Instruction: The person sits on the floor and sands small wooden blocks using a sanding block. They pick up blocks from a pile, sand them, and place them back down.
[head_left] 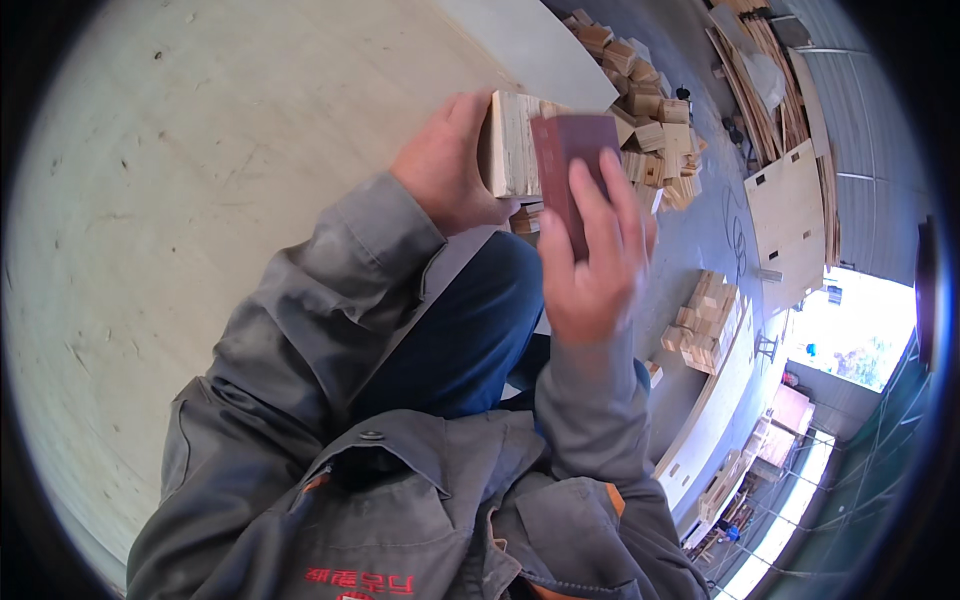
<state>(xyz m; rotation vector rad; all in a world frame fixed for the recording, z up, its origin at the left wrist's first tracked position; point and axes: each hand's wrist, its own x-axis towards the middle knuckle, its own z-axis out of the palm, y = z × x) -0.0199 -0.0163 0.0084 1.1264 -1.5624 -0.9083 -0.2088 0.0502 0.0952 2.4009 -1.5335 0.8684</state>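
Note:
My left hand (452,165) grips a layered plywood block (514,146) at the right edge of a large pale board (250,190). Its thumb lies under the near side of the block and the fingers go round the far side. In my right hand (598,270) is a reddish-brown sanding block (577,140), its flat face turned up with fingers spread over it. The sanding block overlaps the right end of the plywood block; whether they touch is hard to see. My right hand is slightly blurred.
A heap of loose wooden blocks (650,110) lies on the grey floor beyond my hands. Farther right stands a neat stack of blocks (708,318). Wide wooden panels (787,225) lean near the wall. My bent knee (470,320) is below the plywood block.

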